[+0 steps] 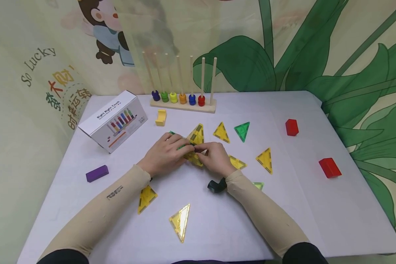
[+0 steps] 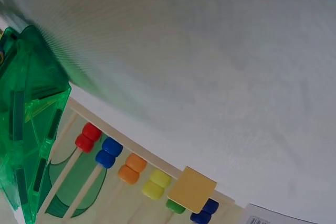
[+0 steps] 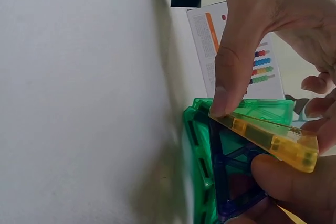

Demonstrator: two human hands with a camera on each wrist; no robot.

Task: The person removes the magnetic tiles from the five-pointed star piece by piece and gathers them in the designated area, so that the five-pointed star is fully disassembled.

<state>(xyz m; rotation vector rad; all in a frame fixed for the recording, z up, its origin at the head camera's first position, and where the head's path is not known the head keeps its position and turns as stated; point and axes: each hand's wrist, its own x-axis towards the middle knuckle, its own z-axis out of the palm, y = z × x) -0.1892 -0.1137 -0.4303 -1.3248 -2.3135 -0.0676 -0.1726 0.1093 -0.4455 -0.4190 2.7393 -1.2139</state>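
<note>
A: Hands?
B: Left hand (image 1: 166, 154) palm-down, fingers curled round the tile cluster (image 2: 37, 98), thumb on its yellow tile (image 3: 283, 142). Right hand (image 1: 216, 157) pinches it opposite, small gap, thumb at the blue tile (image 3: 217, 177).
A: Cluster position? Obstructions?
B: Between both hands, nearer you than the bead rack (image 1: 184, 106). Left fingers hide part. Loose yellow tile (image 1: 238, 162) beside right hand, box (image 1: 117, 119) further left.

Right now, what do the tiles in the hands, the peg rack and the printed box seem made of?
Green triangular tiles and yellow triangular tile: likely glossy plastic; translucent, with highlights.
Peg rack: probably matte wood, from its pale tan colour.
Printed box: apparently smooth cardboard, given its crisp edges.
</note>
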